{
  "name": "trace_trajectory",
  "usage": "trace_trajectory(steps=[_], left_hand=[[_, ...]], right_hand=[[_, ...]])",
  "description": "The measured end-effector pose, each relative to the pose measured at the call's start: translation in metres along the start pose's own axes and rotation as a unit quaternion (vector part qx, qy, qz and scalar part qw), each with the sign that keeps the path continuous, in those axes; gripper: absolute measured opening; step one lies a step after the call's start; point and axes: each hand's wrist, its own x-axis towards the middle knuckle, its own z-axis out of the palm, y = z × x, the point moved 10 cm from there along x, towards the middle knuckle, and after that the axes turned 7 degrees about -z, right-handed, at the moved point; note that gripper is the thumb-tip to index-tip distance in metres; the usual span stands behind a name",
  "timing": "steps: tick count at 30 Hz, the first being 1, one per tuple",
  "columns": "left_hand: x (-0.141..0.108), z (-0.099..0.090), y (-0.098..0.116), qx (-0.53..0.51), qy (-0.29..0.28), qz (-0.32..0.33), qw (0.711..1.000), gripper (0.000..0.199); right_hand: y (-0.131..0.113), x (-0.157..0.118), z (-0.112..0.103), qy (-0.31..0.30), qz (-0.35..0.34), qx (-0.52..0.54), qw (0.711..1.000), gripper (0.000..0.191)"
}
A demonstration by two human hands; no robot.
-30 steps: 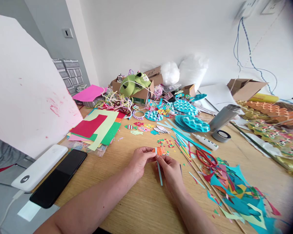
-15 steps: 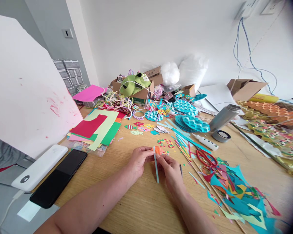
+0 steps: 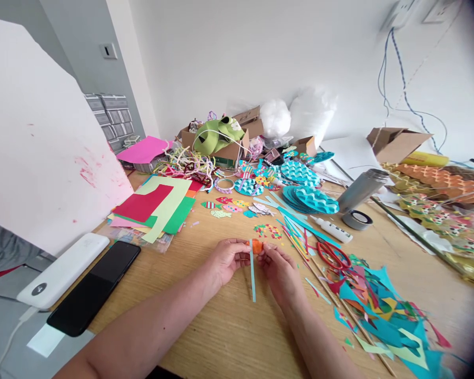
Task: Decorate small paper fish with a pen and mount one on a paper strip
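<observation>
Between my two hands is a small orange paper piece (image 3: 256,246), with a narrow light-blue paper strip (image 3: 253,279) lying across its left part and hanging down. My left hand (image 3: 229,258) pinches the orange piece and the strip from the left. On the other side, the fingertips of my right hand (image 3: 278,266) grip the orange piece's right edge. Just beyond them lie tiny coloured paper bits (image 3: 267,231) and several decorated paper fish (image 3: 232,209). Whether the strip is glued to the orange piece I cannot tell.
Red scissors (image 3: 334,256), a glue bottle (image 3: 334,230) and heaped paper scraps (image 3: 395,316) lie to the right. A steel flask (image 3: 363,190) leans near blue wavy discs (image 3: 312,200). Coloured sheets (image 3: 154,205), a phone (image 3: 95,287) and a white power bank (image 3: 63,271) are on the left.
My right hand has shifted slightly right, to the orange piece's edge, so more of it shows. The strip's lower end hangs slightly lower.
</observation>
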Motion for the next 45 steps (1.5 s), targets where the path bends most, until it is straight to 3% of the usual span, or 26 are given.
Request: trace_trajectory(steps=[22,29,45], left_hand=[[-0.011,0.005,0.028,0.15,0.034,0.104,0.983,0.014],[-0.01,0.0,0.032,0.136,0.046,0.124,0.982,0.014],[-0.008,0.004,0.023,0.143,0.025,0.09,0.985,0.014]], right_hand=[[0.004,0.0,0.001,-0.017,0.019,-0.029,0.999,0.028],[0.01,-0.009,0.015,-0.075,0.048,-0.079,0.993,0.035],[0.005,-0.01,0.016,-0.081,0.011,-0.163,0.983,0.032]])
